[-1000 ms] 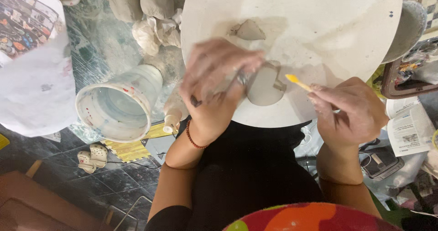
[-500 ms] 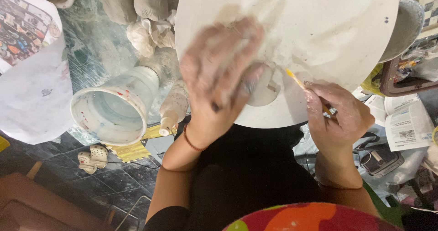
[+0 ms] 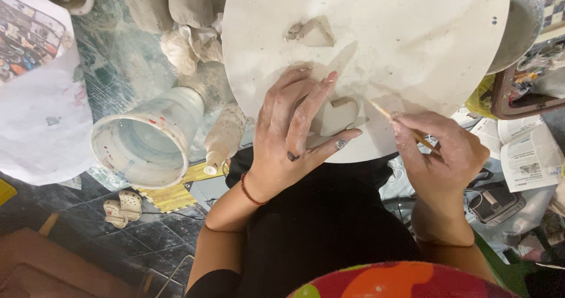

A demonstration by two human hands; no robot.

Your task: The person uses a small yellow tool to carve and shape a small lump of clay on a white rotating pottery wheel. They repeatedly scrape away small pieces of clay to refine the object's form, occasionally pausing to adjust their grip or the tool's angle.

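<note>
While the left hand [image 3: 294, 130] lies open on the clay piece [image 3: 335, 116], the right hand [image 3: 438, 154] grips a yellow tool [image 3: 385, 112].

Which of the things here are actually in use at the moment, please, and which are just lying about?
In use:
- left hand pressing on the flat clay piece
- right hand holding a thin yellow stick
- round white board under the clay

Lying about:
- white bucket
- small bottle
- crumpled rags
- newspaper
- clay scrap further up the board
</note>
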